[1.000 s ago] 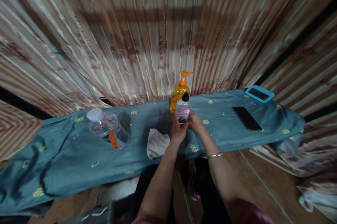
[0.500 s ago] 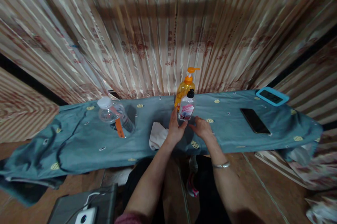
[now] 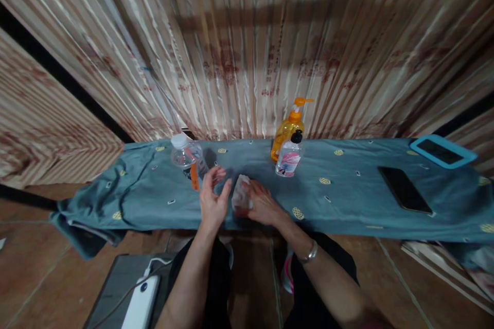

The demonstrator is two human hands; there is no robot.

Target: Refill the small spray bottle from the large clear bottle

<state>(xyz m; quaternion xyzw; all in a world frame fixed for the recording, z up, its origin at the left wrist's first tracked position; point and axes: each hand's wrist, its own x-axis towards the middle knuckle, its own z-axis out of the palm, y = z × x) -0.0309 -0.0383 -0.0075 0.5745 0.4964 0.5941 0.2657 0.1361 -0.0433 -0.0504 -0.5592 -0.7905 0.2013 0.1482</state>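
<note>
My right hand (image 3: 260,201) is closed on the right side of a crumpled whitish cloth (image 3: 241,195), which lies at the middle of the covered bench. To its left, my left hand (image 3: 214,199) is raised with thumb and fingers apart, holding nothing. Just behind the left hand stands a large clear plastic bottle (image 3: 188,156) with a white cap and an orange label strip. Right of the cloth, a small clear bottle (image 3: 289,158) with a black cap and pink label stands upright in front of an orange pump bottle (image 3: 283,133).
A teal patterned cloth covers the long bench (image 3: 146,203). On its right lie a black phone (image 3: 404,189) and a blue-framed tablet-like device (image 3: 443,151). Pleated curtains (image 3: 247,61) hang behind. At lower left, a white power bank (image 3: 142,300) with a cable rests on a dark surface.
My hands have left the small black-capped bottle and moved left. The right hand has taken hold of the whitish cloth, and the left has opened near the large bottle. The view has shifted left.
</note>
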